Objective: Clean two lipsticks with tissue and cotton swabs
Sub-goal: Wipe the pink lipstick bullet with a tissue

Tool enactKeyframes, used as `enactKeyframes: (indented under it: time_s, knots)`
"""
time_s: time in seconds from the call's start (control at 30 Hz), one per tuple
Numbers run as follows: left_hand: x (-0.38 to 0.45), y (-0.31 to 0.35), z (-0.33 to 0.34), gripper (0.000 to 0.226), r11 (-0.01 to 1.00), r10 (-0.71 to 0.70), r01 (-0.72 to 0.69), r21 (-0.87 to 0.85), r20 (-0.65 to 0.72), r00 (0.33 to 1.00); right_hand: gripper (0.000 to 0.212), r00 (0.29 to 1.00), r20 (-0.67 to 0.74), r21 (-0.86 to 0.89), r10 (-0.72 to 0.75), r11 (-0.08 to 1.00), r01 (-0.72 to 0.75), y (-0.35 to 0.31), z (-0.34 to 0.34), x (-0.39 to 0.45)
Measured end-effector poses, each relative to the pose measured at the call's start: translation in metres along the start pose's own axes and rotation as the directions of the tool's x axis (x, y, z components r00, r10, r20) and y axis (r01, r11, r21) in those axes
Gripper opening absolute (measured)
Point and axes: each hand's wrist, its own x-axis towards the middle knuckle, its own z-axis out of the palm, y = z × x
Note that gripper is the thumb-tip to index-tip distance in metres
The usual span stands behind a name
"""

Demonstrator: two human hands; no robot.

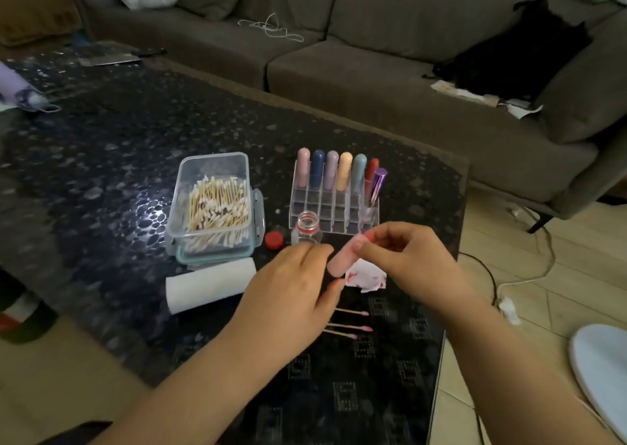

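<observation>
My right hand [403,258] pinches the upper end of a pink lipstick [341,258], which slants down to the left above the table. My left hand [291,285] hovers palm down just left of it, fingers loosely curled; whether it touches the lipstick I cannot tell. A crumpled tissue [366,276] stained red lies under the lipstick. Three used cotton swabs [353,327] with pink tips lie on the table by my left hand. A clear box of cotton swabs [217,207] stands at the left, with a tissue roll [210,285] in front of it.
A clear acrylic organizer [334,213] holds several pastel lipsticks and a purple tube [377,186]. An open small glass bottle [307,229] and its red cap [274,240] stand between box and organizer. The dark table's right edge [456,264] is close; a sofa [373,71] lies beyond.
</observation>
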Motion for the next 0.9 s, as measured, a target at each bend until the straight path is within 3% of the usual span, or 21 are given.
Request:
enactKeyframes:
  time_s: [0.13,0.33,0.57,0.77,0.9]
  knots:
    - [-0.012,-0.011,0.013,0.024,0.972,-0.128,0.146,-0.187,0.102,0.986,0.007,0.997,0.069,0.119,0.027,0.992,-0.035,0.011,0.017,-0.011]
    - [-0.011,-0.020,0.023,0.016,0.855,-0.269,0.305,-0.419,0.145,0.952,0.010,0.995,0.078,0.115,0.068,0.990,-0.077,0.017,0.027,-0.006]
    - [-0.003,-0.026,0.029,0.006,0.816,-0.316,0.352,-0.458,0.155,0.936,0.027,0.991,0.099,0.114,0.092,0.988,-0.103,0.014,0.032,-0.002]
    - [-0.011,-0.028,0.029,0.007,0.800,-0.306,0.395,-0.451,0.259,0.916,0.017,0.985,0.167,0.018,0.044,0.999,-0.048,0.016,0.031,-0.003]
    - [-0.014,-0.032,0.026,0.006,0.752,-0.340,0.445,-0.486,0.291,0.894,0.017,0.998,0.064,0.181,0.026,0.983,-0.037,0.017,0.026,0.003]
